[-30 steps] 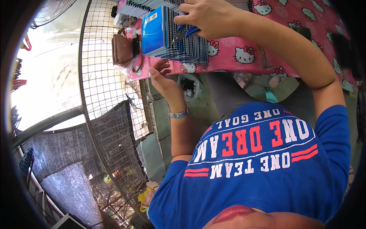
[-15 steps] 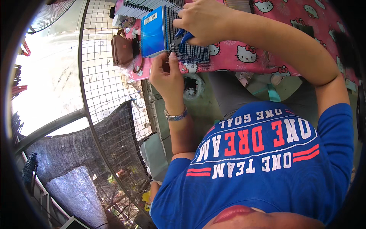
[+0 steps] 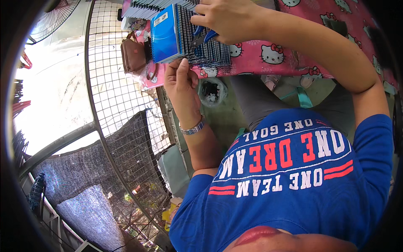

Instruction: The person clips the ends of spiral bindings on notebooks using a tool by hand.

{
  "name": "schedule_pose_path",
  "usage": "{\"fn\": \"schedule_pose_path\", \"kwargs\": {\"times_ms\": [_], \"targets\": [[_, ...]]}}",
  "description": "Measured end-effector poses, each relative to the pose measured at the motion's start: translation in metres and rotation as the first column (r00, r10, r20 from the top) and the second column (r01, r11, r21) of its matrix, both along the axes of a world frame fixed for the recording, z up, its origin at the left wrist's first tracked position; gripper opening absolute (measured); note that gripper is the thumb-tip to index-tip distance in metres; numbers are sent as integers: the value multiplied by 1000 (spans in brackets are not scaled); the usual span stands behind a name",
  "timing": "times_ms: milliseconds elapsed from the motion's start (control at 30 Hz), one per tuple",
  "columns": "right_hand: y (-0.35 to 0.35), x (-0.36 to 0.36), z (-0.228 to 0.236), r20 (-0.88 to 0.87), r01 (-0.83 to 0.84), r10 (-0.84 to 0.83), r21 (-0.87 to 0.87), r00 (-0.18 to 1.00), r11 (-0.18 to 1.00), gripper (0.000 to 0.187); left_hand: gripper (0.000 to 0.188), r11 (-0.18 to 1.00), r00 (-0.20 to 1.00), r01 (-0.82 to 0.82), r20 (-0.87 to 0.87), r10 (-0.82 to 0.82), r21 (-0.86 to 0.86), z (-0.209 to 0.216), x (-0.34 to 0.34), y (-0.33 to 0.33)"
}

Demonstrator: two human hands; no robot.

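A blue spiral notebook (image 3: 165, 37) lies at the left end of a row of several wire-bound notebooks (image 3: 214, 53) on the table. My left hand (image 3: 181, 80) is at its lower corner, thumb up at the wire coil and fingers bent against the lower edge, partly hidden. From the right my right hand (image 3: 231, 20) reaches over the row, closed around blue-handled pliers (image 3: 198, 40). Their dark jaws point at the coils near the notebook's lower right corner.
A pink patterned cloth (image 3: 252, 63) covers the table. A brown bag (image 3: 134, 54) sits at its left edge, beside a wire mesh fence (image 3: 110, 67). More notebooks (image 3: 145, 10) are stacked behind. Below the table edge is a clear plastic-lined container (image 3: 213, 92).
The pliers' jaws have come away from the coil end by my left thumb, shifting slightly up and right. My left hand has dropped a little, its thumb straighter. The view has shifted slightly.
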State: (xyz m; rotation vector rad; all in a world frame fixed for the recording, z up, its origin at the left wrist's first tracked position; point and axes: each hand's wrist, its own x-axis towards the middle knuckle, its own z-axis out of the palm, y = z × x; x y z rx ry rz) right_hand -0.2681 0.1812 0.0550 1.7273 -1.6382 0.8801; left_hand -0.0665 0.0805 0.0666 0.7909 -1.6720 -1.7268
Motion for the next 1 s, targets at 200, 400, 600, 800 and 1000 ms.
{"fn": "schedule_pose_path", "kwargs": {"times_ms": [200, 400, 600, 800, 1000], "targets": [[-1, 7, 22, 88, 16, -72, 527, 994, 850, 16, 9, 989, 994, 76, 92, -65, -129, -5, 0, -4], [0, -3, -6, 76, 10, -31, 270, 997, 963, 16, 9, 993, 994, 31, -107, -19, 111, -6, -1, -4], [-4, 7, 17, 78, 2, -44, 468, 996, 884, 18, 5, 997, 996, 76, 36, -77, 30, -13, -1, -9], [5, 0, -2, 132, 11, -83, 474, 988, 881, 18, 4, 998, 999, 40, -9, -39, 38, -20, 3, -11], [-6, 8, -11, 15, 32, -36, 215, 999, 976, 15, 3, 980, 996, 81, -49, -73, 181, -23, 4, -12]]}}
